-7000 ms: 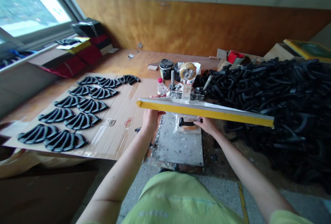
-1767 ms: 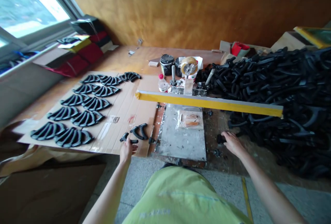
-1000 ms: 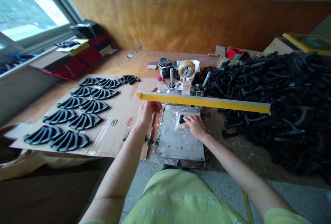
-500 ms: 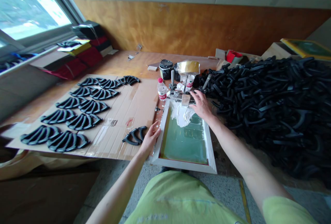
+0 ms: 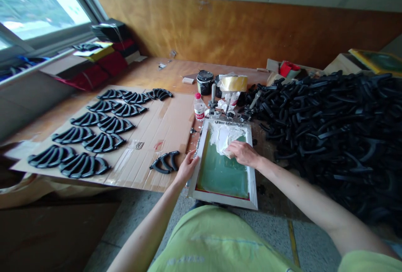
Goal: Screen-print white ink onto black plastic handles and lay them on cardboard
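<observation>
Lying in rows on cardboard (image 5: 171,117) at far left are curved black parts (image 5: 84,165), a smaller group (image 5: 165,162) of them just beside the left hand (image 5: 187,167). That hand is at the left rim of a pale frame (image 5: 226,201); whether its fingers clamp the rim cannot be told. White paste (image 5: 220,135) covers the far end of the frame's green mesh (image 5: 221,175), where the right hand (image 5: 243,153) closes on a mostly hidden scraper (image 5: 230,154). Farther right rises a black heap (image 5: 333,138).
</observation>
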Available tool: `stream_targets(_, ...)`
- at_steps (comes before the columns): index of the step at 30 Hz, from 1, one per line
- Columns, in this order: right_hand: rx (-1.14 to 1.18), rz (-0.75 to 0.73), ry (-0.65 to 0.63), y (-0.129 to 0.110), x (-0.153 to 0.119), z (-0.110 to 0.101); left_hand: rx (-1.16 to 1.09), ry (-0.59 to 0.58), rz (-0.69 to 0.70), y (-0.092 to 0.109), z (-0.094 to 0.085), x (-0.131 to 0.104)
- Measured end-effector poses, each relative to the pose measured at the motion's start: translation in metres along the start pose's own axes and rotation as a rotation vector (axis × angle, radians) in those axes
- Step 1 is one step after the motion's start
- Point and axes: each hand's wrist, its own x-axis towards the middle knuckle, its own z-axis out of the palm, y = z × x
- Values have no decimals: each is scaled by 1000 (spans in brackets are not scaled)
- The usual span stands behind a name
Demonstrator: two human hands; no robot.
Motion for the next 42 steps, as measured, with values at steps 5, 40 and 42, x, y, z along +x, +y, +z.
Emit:
stream_targets(5, 10, 113, 112, 6, 11, 0, -54, -2, -9, 6, 0, -3)
stream_targets(40, 86, 168, 271, -54, -21, 39, -490, -228, -374, 54, 70, -41)
stream_targets(42, 127, 73, 239, -62, -32, 40, -495, -120, -368, 36, 60, -47)
